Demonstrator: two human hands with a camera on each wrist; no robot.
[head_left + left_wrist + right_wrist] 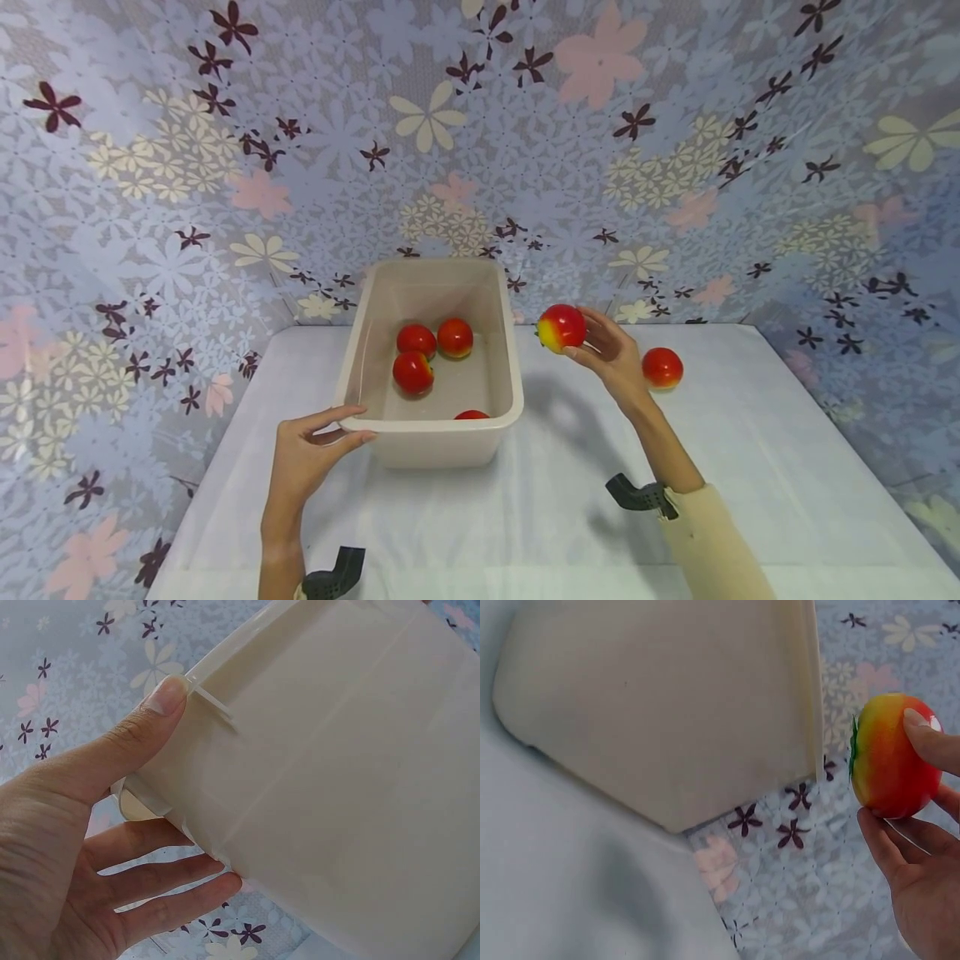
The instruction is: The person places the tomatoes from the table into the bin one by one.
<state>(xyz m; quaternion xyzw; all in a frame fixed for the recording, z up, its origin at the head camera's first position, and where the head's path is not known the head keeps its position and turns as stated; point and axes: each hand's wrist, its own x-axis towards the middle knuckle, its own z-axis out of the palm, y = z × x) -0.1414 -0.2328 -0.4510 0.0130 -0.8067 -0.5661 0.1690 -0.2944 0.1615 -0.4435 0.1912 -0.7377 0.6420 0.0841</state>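
My right hand point(611, 354) holds a red and yellow tomato point(561, 328) above the table, just right of a cream plastic bin point(510, 367). In the right wrist view the tomato point(896, 757) shows green leaves at its stem end, with thumb and fingers around its other end. My left hand point(307, 454) grips the bin's near left corner. The left wrist view has the thumb on the rim and the other fingers against the bin's side point(322, 772). Inside lie several tomatoes point(413, 372), one partly hidden behind the near wall.
Another tomato point(662, 367) lies on the white table point(720, 467), right of my right hand. A flower-patterned cloth point(570, 192) stands behind the table and along its sides. Dark straps with camera mounts point(641, 493) sit on both wrists.
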